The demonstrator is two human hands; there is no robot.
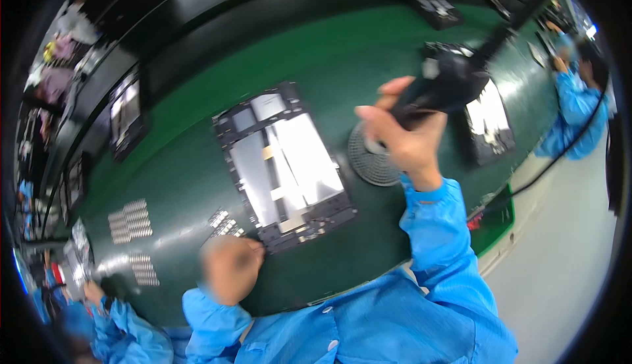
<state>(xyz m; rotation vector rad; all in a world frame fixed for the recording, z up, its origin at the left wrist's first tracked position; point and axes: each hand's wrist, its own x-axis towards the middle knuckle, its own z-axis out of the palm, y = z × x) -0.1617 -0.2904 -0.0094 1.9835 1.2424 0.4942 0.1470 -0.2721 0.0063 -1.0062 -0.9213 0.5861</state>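
An opened tablet [288,166] lies on the green bench in front of me, its silver battery panels and dark frame exposed. My left hand [232,268] is at its lower left corner, beside a strip of small silver parts [225,223]; this hand is smeared, so its fingers cannot be read. My right hand [411,137] is raised to the right of the tablet, thumb and fingers round a black hand-held tool [438,87], whose exact kind is unclear. Below and behind that hand is a round grey ribbed disc [372,160], partly hidden by it.
Another opened tablet [488,123] lies on the right. More devices stand along the far rack, including one at the left [126,110]. Strips of small parts [130,221] lie on the left. Co-workers in blue sit at the right [579,100] and lower left [125,328]. A green bin [503,222] sits below the bench edge.
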